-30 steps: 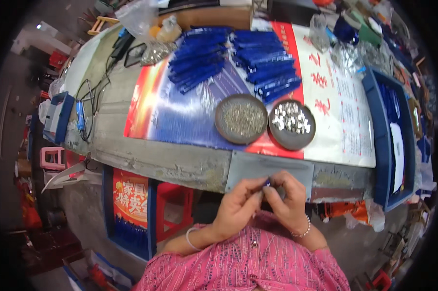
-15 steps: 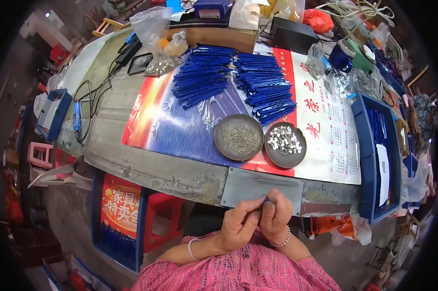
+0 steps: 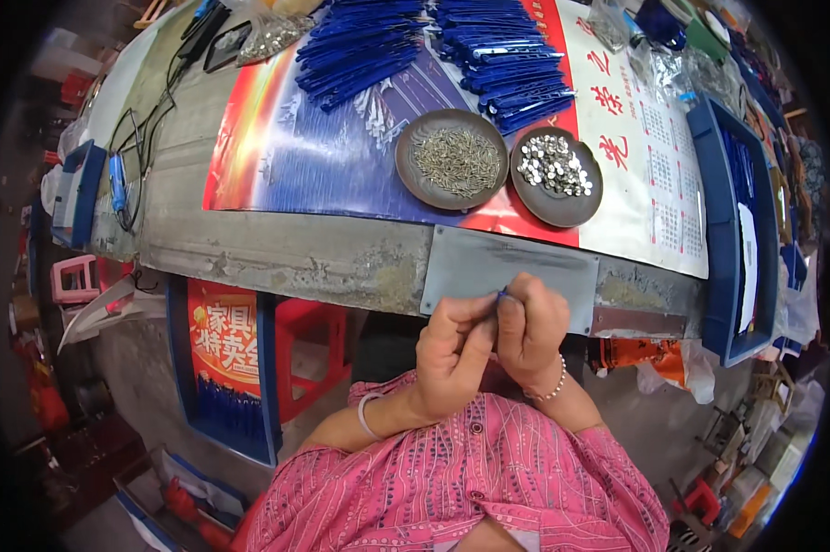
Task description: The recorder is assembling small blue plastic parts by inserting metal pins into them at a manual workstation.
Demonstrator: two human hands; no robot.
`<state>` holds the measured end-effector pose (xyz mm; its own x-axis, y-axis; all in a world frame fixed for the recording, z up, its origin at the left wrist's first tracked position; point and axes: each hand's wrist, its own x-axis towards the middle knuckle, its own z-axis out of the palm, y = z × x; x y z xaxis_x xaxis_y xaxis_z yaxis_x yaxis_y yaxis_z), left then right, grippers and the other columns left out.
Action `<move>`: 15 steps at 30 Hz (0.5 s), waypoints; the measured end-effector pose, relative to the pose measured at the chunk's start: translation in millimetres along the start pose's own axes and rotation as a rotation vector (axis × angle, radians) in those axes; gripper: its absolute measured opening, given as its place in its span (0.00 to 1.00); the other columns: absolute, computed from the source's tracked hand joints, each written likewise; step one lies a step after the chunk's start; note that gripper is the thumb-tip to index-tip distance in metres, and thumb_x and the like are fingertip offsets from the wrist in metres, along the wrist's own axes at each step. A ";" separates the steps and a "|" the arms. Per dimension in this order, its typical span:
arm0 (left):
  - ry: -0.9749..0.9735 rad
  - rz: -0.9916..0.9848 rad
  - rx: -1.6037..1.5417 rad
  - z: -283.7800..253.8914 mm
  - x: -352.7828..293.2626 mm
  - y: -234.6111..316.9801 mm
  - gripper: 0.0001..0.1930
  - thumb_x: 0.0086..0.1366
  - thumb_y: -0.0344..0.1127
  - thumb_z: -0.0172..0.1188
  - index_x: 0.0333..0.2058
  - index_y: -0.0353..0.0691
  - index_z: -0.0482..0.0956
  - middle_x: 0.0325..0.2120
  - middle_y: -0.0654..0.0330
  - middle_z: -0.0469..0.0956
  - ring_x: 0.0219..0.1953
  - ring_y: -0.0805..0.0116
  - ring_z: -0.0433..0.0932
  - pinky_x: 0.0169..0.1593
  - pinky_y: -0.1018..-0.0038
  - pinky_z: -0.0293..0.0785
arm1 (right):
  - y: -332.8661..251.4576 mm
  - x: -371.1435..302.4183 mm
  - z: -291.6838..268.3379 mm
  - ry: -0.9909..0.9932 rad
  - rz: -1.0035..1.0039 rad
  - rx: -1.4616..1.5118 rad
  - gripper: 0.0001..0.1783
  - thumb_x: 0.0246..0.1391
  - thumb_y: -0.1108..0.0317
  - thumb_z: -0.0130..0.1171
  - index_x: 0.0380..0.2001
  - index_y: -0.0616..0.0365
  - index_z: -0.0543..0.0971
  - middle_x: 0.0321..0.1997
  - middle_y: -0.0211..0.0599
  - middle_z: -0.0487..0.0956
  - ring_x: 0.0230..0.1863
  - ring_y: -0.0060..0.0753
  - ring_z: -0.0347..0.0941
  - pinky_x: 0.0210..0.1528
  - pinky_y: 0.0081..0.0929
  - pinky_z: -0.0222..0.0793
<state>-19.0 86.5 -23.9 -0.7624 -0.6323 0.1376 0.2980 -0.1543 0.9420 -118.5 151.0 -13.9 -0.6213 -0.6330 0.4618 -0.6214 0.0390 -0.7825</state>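
My left hand (image 3: pixel 452 354) and my right hand (image 3: pixel 531 333) meet in front of my chest, just off the table's front edge. Their fingertips pinch together around a small blue piece (image 3: pixel 503 294); only its tip shows, and the rest is hidden by my fingers. Beyond them, a grey metal plate (image 3: pixel 465 262) is fixed at the table edge. A round dark dish (image 3: pixel 406 175) of small metal pins stands past it, beside a second dish (image 3: pixel 562 219) of small shiny discs. Two piles of slim blue metal pieces (image 3: pixel 364 51) lie farther back.
A printed poster sheet (image 3: pixel 286 175) covers the middle of the table (image 3: pixel 277 262). At the right edge stands a blue tray (image 3: pixel 723 221) with more blue pieces. Another blue tray (image 3: pixel 268 368) sits below the table at left, near a red stool (image 3: pixel 291 322). A blue corded tool (image 3: pixel 117 179) lies far left.
The view has tilted downward, so the table and dishes sit higher in the picture. Both hands keep the same pinch on the small blue piece.
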 end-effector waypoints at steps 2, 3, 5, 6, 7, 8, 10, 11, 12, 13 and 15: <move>0.000 -0.027 -0.059 -1.3 -0.8 -1.6 0.11 0.66 0.22 0.46 0.47 0.28 0.66 0.33 0.58 0.77 0.35 0.80 0.75 0.37 0.84 0.72 | -9.3 4.2 -5.4 -0.118 0.352 0.253 0.11 0.56 0.68 0.54 0.24 0.64 0.69 0.17 0.39 0.68 0.16 0.36 0.66 0.20 0.26 0.62; 0.002 -0.048 -0.119 -2.0 -0.5 -2.2 0.11 0.65 0.22 0.47 0.47 0.28 0.66 0.33 0.58 0.77 0.34 0.80 0.75 0.37 0.84 0.72 | -7.1 3.2 -5.9 -0.119 0.358 0.253 0.11 0.56 0.68 0.54 0.24 0.64 0.69 0.17 0.39 0.68 0.16 0.36 0.66 0.20 0.26 0.62; 0.019 -0.024 -0.085 2.7 -0.3 -0.8 0.11 0.65 0.21 0.47 0.47 0.28 0.66 0.33 0.58 0.77 0.33 0.80 0.75 0.36 0.84 0.72 | -4.6 0.1 -8.6 -0.075 0.288 0.318 0.11 0.55 0.68 0.54 0.24 0.64 0.70 0.19 0.39 0.69 0.18 0.33 0.67 0.21 0.23 0.62; 0.037 0.008 -0.051 4.5 0.1 -0.1 0.11 0.65 0.21 0.47 0.47 0.29 0.66 0.33 0.58 0.77 0.32 0.80 0.75 0.35 0.84 0.72 | -1.7 0.6 -8.7 -0.057 0.166 0.214 0.08 0.52 0.69 0.56 0.26 0.63 0.70 0.22 0.38 0.71 0.20 0.36 0.68 0.25 0.26 0.65; 0.037 0.001 -0.049 4.0 -0.2 0.3 0.11 0.65 0.21 0.47 0.47 0.29 0.66 0.33 0.58 0.77 0.32 0.80 0.75 0.35 0.84 0.72 | 2.6 2.2 -6.4 -0.057 0.174 0.215 0.08 0.52 0.69 0.56 0.26 0.63 0.70 0.22 0.38 0.71 0.20 0.36 0.68 0.25 0.26 0.65; 0.024 0.019 0.002 2.6 -0.3 1.0 0.11 0.65 0.21 0.47 0.46 0.29 0.66 0.32 0.58 0.77 0.31 0.81 0.74 0.34 0.85 0.72 | 7.0 4.2 -3.6 0.004 -0.025 0.075 0.08 0.50 0.70 0.57 0.26 0.62 0.70 0.22 0.38 0.70 0.21 0.37 0.68 0.27 0.30 0.65; 0.014 0.049 0.089 0.9 -1.9 0.2 0.10 0.65 0.21 0.47 0.45 0.29 0.67 0.31 0.59 0.77 0.30 0.82 0.74 0.33 0.85 0.71 | 11.0 2.0 -2.9 0.043 -0.240 -0.096 0.08 0.46 0.72 0.58 0.28 0.61 0.70 0.23 0.39 0.71 0.24 0.41 0.69 0.30 0.38 0.66; 0.012 0.042 0.091 0.3 -2.4 -1.3 0.10 0.65 0.21 0.47 0.45 0.29 0.67 0.31 0.59 0.77 0.30 0.82 0.74 0.33 0.85 0.71 | 11.2 -0.2 -1.9 0.044 -0.233 -0.094 0.08 0.46 0.72 0.58 0.28 0.61 0.70 0.23 0.39 0.71 0.24 0.41 0.69 0.30 0.38 0.66; 0.027 0.041 0.094 -0.1 -2.7 -3.1 0.10 0.64 0.20 0.48 0.44 0.29 0.68 0.30 0.60 0.76 0.29 0.82 0.73 0.32 0.86 0.70 | 10.9 -2.4 -0.8 0.033 -0.209 -0.137 0.07 0.46 0.72 0.58 0.28 0.61 0.70 0.23 0.39 0.71 0.24 0.42 0.68 0.30 0.37 0.66; 0.038 0.043 0.094 -0.3 -2.0 -4.4 0.09 0.64 0.20 0.48 0.44 0.29 0.68 0.29 0.61 0.76 0.28 0.83 0.72 0.31 0.86 0.69 | 10.5 -2.9 -0.3 0.025 -0.186 -0.183 0.07 0.47 0.73 0.57 0.28 0.61 0.70 0.23 0.38 0.70 0.24 0.42 0.68 0.30 0.36 0.66; 0.022 0.040 0.120 -4.4 -5.0 -9.0 0.10 0.64 0.20 0.48 0.44 0.30 0.68 0.28 0.62 0.75 0.26 0.84 0.71 0.30 0.86 0.68 | 8.5 -7.7 1.2 -0.001 -0.108 -0.169 0.06 0.48 0.73 0.56 0.28 0.61 0.70 0.23 0.38 0.70 0.23 0.40 0.68 0.29 0.33 0.66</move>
<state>-15.3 87.7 -34.4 -0.7380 -0.6529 0.1704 0.2564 -0.0377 0.9658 -118.4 155.3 -24.6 -0.5461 -0.6410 0.5394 -0.7559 0.0995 -0.6470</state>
